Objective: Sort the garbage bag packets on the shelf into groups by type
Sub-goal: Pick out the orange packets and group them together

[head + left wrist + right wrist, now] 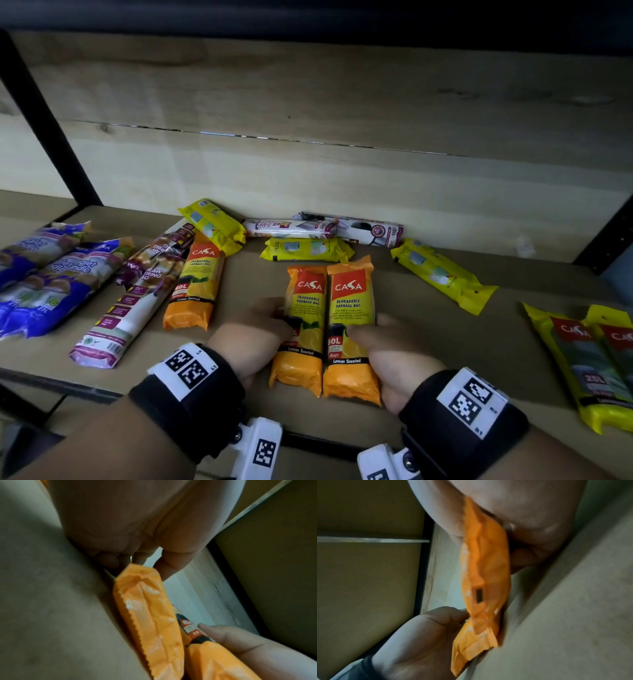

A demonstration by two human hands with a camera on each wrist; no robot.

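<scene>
Your left hand grasps the left orange packet; your right hand grasps the right orange packet. Both lie side by side, touching, at the front of the shelf. A third orange packet sits apart to the left, beside the purple-white packet. Blue packets far left; yellow packets toward the back and right.

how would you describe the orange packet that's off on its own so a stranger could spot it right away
Start at the blue packets on the left of the shelf and move right, past the long purple-and-white packet. The next one is the lone orange packet, leaning against it. Unlike the two orange packets at the centre, no hand touches it.
</scene>
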